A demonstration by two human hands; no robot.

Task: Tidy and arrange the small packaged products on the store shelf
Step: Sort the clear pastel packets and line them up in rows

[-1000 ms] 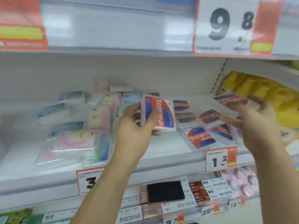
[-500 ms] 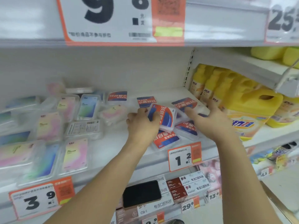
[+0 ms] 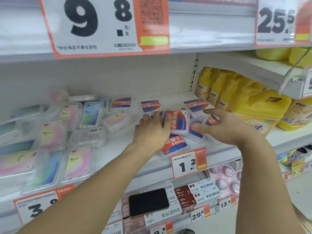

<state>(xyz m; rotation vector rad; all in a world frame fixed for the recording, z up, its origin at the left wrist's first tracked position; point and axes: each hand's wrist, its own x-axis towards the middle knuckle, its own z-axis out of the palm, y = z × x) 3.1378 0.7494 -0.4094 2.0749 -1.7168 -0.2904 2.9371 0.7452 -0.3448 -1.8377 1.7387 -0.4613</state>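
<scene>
Small clear plastic packs with red and blue labels lie scattered on the white shelf (image 3: 118, 149). My left hand (image 3: 152, 130) grips one red and blue pack (image 3: 179, 122) over the pile, thumb across its label. My right hand (image 3: 224, 127) reaches in from the right, fingers stretched toward another red and blue pack (image 3: 211, 120) beside it. One more red and blue pack (image 3: 175, 144) lies near the shelf's front edge under my left hand. Three others (image 3: 150, 106) sit at the back.
Pastel-coloured clear packs (image 3: 77, 164) cover the shelf's left part. Yellow detergent jugs (image 3: 249, 105) stand to the right. Price tags (image 3: 189, 162) hang on the front rail. A black phone (image 3: 148, 202) lies on boxes on the lower shelf.
My view swung right. My left hand brought the held pack down from chest height onto the pile of red and blue packs. My right hand dropped lower and now reaches into the pile.
</scene>
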